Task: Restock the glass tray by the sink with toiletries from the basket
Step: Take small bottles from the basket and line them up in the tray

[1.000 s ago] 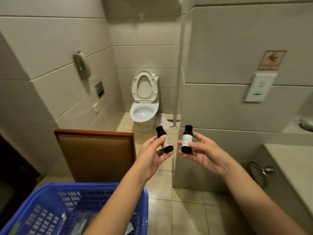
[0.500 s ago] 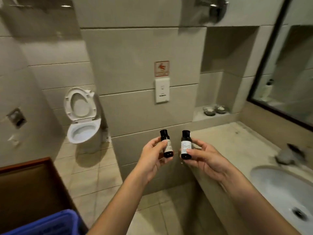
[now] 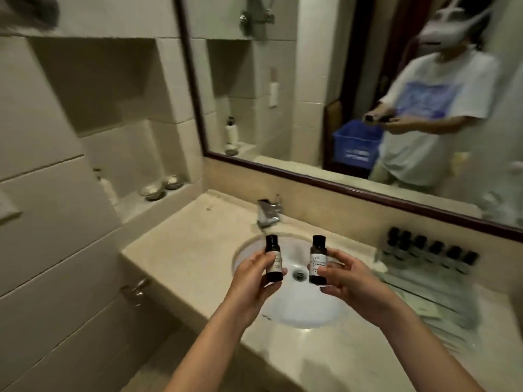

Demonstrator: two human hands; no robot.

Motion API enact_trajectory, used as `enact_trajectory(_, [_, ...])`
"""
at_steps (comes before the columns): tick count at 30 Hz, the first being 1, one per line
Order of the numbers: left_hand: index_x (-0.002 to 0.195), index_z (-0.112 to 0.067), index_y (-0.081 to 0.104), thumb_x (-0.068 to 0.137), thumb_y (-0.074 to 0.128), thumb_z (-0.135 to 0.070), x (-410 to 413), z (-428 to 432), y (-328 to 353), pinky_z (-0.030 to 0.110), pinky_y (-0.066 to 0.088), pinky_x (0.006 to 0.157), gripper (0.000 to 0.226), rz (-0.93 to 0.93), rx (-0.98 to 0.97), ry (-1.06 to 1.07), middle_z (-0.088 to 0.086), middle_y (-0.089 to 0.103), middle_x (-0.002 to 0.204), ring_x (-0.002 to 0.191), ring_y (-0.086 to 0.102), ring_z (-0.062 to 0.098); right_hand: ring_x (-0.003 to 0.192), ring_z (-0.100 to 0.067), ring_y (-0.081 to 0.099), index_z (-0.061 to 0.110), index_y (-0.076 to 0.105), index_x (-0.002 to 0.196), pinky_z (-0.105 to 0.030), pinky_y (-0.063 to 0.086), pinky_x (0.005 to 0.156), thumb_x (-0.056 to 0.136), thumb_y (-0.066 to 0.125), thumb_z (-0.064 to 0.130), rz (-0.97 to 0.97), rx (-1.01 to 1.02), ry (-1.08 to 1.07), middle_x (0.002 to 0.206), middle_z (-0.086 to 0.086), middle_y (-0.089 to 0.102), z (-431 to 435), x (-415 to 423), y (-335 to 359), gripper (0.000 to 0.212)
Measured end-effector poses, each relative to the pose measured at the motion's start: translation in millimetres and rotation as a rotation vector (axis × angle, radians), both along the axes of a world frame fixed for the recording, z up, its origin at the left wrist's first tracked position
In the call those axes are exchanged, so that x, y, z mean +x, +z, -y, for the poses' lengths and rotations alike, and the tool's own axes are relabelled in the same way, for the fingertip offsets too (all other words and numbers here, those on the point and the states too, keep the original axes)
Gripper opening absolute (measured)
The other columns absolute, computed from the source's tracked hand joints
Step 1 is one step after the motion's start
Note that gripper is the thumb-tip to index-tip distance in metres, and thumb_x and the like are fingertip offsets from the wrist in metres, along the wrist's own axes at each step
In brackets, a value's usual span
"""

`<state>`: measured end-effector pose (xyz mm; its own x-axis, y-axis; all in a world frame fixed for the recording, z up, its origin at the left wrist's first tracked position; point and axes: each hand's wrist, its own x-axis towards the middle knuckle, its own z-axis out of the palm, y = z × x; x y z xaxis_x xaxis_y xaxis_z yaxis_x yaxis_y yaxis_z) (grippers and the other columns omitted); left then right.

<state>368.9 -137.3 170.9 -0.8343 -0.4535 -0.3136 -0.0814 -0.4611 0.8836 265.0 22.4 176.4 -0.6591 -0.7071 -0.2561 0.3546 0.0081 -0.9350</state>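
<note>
Dark bottles upright above the sink: left bottle gripped in curled fingers of left hand, right bottle pinched by right hand. Glass tray just right of basin, blurred, row of dark-capped bottles along its back.

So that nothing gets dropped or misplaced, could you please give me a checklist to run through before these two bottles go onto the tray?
1. Left hand grips the left bottle: ok.
2. Right hand grips the right bottle: ok.
3. Caps on both bottles: ok.
4. Glass tray in view, right of the sink: ok.
5. Free spot beside the row of bottles on the tray: cannot tell, that area is blurred.
6. Held bottles over the tray: not ok, both are above the sink.
</note>
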Motion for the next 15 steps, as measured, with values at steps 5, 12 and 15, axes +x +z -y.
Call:
enact_trajectory(5, [0.096,-0.013,0.061,0.09,0.058,-0.016,-61,-58,-18,0.019,0.048,0.061,0.007,0.016,0.002,-0.278,0.007,0.062,0.085,0.078,0.065,0.014,0.071,-0.016,0.07,0.017,0.054,0.115,-0.023,0.053,0.061,0.075,0.072,0.001,0.067,0.033,-0.283,0.089,-0.004,0.073,-75,-27,-24,0.047])
enact_trajectory(12, [0.109,-0.01,0.058,0.09,0.059,-0.016,-131,-88,-24,0.021,0.05,0.065,0.02,0.017,0.0,-0.545,0.003,0.064,0.082,0.084,0.062,0.017,0.07,-0.024,0.061,0.015,0.054,0.109,-0.029,0.051,0.064,0.081,0.06,-0.006,0.128,0.021,-0.564,0.085,-0.014,0.066,-108,-61,-34,0.035])
enact_trajectory(15, [0.11,-0.013,0.057,0.09,0.058,-0.011,-163,-85,-25,0.023,0.053,0.067,0.02,0.005,-0.006,-0.605,0.001,0.067,0.087,0.082,0.064,0.017,0.075,-0.029,0.059,0.014,0.054,0.111,-0.033,0.049,0.067,0.082,0.059,-0.008,0.115,0.031,-0.651,0.085,-0.014,0.068,-110,-81,-34,0.037])
